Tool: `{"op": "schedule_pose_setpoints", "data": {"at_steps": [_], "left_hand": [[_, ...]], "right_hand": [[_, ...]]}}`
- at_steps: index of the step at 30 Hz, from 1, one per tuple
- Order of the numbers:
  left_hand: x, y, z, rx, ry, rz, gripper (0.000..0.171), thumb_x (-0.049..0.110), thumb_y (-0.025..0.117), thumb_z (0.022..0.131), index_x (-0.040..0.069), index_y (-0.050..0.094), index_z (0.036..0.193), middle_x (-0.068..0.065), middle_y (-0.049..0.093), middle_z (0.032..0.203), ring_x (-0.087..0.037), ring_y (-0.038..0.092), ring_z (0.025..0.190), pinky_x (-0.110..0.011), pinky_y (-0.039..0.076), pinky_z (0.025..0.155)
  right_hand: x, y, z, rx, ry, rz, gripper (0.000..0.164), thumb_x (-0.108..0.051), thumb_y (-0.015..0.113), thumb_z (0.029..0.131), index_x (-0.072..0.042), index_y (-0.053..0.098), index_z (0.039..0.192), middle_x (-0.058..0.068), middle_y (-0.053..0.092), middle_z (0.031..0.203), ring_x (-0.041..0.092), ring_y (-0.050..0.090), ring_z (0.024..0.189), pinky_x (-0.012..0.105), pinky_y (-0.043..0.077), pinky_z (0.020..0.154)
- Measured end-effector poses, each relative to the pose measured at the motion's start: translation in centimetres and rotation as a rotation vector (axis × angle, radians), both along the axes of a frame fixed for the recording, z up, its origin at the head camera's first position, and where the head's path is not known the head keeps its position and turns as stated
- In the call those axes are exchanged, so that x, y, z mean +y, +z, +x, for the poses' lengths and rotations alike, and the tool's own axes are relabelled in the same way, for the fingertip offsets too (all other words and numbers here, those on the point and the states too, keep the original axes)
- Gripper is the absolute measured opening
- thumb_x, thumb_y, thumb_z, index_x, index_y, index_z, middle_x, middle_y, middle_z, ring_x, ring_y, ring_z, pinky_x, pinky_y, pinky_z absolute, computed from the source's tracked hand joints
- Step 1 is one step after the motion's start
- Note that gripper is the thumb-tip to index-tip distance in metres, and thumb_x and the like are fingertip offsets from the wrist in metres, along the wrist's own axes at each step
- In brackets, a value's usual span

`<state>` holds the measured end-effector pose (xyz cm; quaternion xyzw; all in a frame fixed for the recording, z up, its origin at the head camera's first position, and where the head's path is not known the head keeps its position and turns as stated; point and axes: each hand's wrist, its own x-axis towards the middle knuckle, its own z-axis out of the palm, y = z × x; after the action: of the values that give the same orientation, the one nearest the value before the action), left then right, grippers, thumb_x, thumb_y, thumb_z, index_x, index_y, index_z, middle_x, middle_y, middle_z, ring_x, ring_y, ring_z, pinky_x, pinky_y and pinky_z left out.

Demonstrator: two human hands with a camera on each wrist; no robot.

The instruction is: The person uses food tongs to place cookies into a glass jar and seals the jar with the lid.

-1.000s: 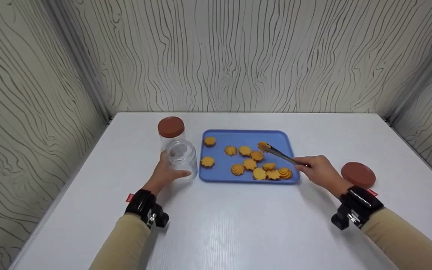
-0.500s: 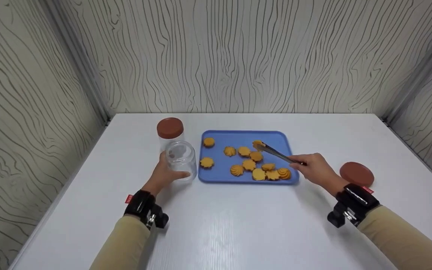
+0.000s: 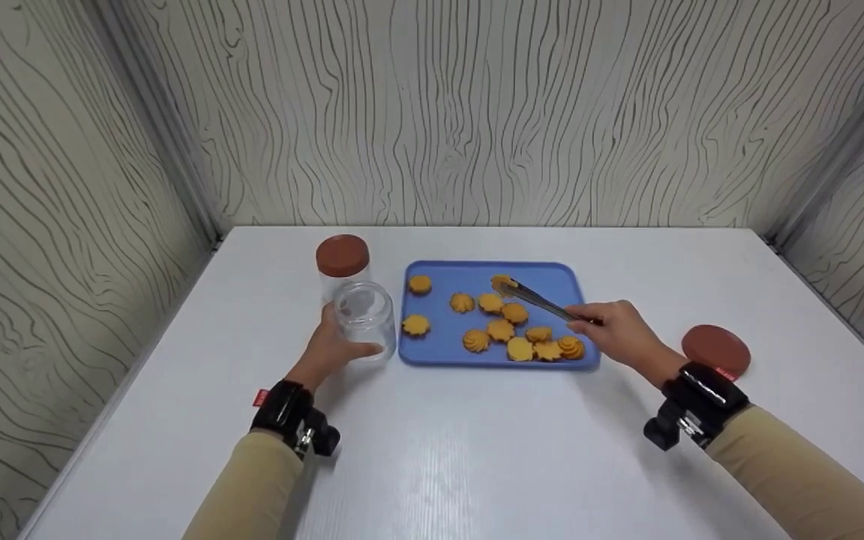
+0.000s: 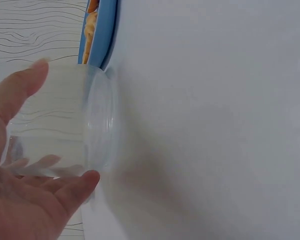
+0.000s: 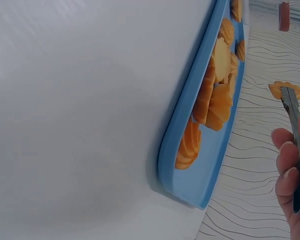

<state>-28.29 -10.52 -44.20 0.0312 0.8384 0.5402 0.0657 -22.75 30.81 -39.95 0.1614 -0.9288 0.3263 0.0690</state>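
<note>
Since the earlier head frames, the right hand [image 3: 619,330] has shifted left, carrying the tongs [image 3: 544,302] and the cookie [image 3: 502,282] at their tips further along the tray; the left hand [image 3: 325,354] and the jar [image 3: 364,322] have kept their places.

We see the jar on the tabletop [image 3: 432,435], just beside the left edge of the tray [image 3: 439,349]. Its sides are clear, and in the left wrist view we look through them to fingers on the far side. Behind it, nearer the tabletop's back edge, stands a lidded jar [image 3: 343,259]; too little of its inside shows for us to tell the contents. The blue tray carries eleven other cookies [image 3: 500,330], two by its left edge, the rest across the middle and bunched toward its front right corner, some leaning together. A loose lid [image 3: 716,350], red-brown, lies right of the tray, toward the tabletop's right edge.

The cookie is in the air above the tray's back half, golden and scalloped; the right wrist view shows it edge-on between the tips. We find the right fingers curled closely round the tongs, and the left thumb and fingers spread as wide as the jar, gripping its sides.
</note>
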Motion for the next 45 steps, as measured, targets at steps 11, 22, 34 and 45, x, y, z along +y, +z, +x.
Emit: {"op": "schedule_pose_setpoints", "data": {"at_steps": [11, 22, 34, 45], "left_hand": [[0.1, -0.2, 0.0, 0.032, 0.0, 0.004, 0.102, 0.007, 0.085, 0.07, -0.003, 0.019, 0.146, -0.025, 0.037, 0.146, -0.037, 0.033, 0.136, -0.049, 0.025, 0.113], [-0.1, 0.0, 0.2, 0.015, 0.003, -0.002, 0.102, 0.008, 0.084, 0.072, -0.003, 0.017, 0.147, -0.026, 0.034, 0.148, -0.037, 0.031, 0.137, -0.049, 0.025, 0.113], [0.0, -0.3, 0.1, 0.05, 0.001, 0.013, 0.102, 0.008, 0.085, 0.07, -0.004, 0.019, 0.146, -0.027, 0.037, 0.145, -0.038, 0.034, 0.135, -0.048, 0.027, 0.111], [0.2, -0.1, 0.1, 0.002, 0.014, -0.001, 0.103, 0.01, 0.085, 0.072, -0.002, 0.017, 0.148, -0.026, 0.036, 0.147, -0.037, 0.032, 0.137, -0.048, 0.027, 0.112]], "right_hand": [[-1.3, 0.6, -0.1, 0.002, 0.048, -0.033, 0.026, -0.002, 0.062, 0.093, 0.011, 0.065, 0.115, 0.021, 0.07, 0.089, 0.011, 0.053, 0.06, 0.022, 0.037, 0.049], [-2.7, 0.9, -0.4, -0.023, 0.073, -0.043, 0.027, -0.003, 0.061, 0.094, 0.01, 0.065, 0.117, 0.023, 0.07, 0.092, 0.009, 0.043, 0.054, 0.023, 0.032, 0.047], [-4.2, 1.7, -0.9, -0.021, 0.105, -0.049, 0.028, -0.002, 0.06, 0.094, 0.011, 0.063, 0.119, 0.019, 0.071, 0.094, 0.009, 0.042, 0.051, 0.023, 0.034, 0.048], [-5.8, 2.5, -1.4, -0.001, 0.145, -0.062, 0.027, -0.003, 0.06, 0.095, 0.01, 0.064, 0.119, 0.016, 0.071, 0.091, 0.008, 0.045, 0.051, 0.023, 0.035, 0.049]]}}
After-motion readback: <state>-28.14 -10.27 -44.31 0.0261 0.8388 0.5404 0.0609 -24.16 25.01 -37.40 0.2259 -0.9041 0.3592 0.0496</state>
